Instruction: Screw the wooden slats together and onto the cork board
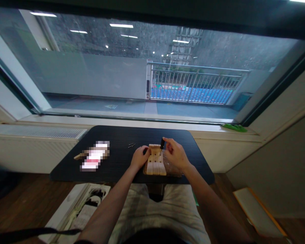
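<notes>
A light wooden slatted piece (156, 168) with dark holes and a raised far end lies on the black table (112, 169) in front of me. My left hand (139, 158) holds its left edge, fingers curled against the side. A black-handled screwdriver (162, 143) stands nearly upright over the piece's right slat, its tip by a hole. My right hand (176, 156) grips it, with the index finger at the top of the handle. Clear plastic wrap (173, 170) lies under my right hand, beside the wood. Several small screws (131, 145) lie left of the piece.
A blurred-out item (94, 157) with a wooden stick (78, 157) lies on the table's left. An open white box (63, 210) stands low at the left. Beyond are a radiator (33, 142) and a window; a green object (234, 127) rests on the sill.
</notes>
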Tool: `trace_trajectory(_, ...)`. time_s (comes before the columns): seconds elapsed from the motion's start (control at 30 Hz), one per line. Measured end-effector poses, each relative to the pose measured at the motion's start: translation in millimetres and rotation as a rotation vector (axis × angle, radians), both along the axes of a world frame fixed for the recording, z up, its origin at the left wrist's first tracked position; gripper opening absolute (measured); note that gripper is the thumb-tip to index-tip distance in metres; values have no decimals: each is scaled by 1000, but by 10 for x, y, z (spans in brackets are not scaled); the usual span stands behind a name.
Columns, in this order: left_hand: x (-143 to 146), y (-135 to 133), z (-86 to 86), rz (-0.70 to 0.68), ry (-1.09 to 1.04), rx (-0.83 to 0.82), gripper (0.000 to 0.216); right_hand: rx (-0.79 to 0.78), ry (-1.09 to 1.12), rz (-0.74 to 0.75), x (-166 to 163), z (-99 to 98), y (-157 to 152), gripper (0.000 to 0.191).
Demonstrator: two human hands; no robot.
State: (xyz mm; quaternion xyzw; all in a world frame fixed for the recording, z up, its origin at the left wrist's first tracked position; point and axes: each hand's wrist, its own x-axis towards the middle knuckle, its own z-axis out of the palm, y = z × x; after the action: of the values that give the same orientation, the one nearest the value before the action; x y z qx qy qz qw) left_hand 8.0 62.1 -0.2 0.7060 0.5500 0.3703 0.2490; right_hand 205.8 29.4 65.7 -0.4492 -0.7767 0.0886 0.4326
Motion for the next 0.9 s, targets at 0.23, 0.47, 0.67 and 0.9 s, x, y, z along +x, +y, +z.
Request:
trace_trajectory(0.23, 3, 6, -10, 6, 17, -10, 23, -73, -1, -1, 42, -32, 22, 53)
trace_trajectory(0.47, 1, 10, -8, 9, 25, -6, 23, -109, -45, 25, 63, 22, 21, 54)
trace_trajectory(0.67, 1, 2, -12, 11, 23, -1, 23, -133, -63, 3, 68, 97, 12, 49)
trace_trajectory(0.9, 2, 6, -18, 7, 7, 6, 25, -150, -175, -1, 61, 214, -22, 55)
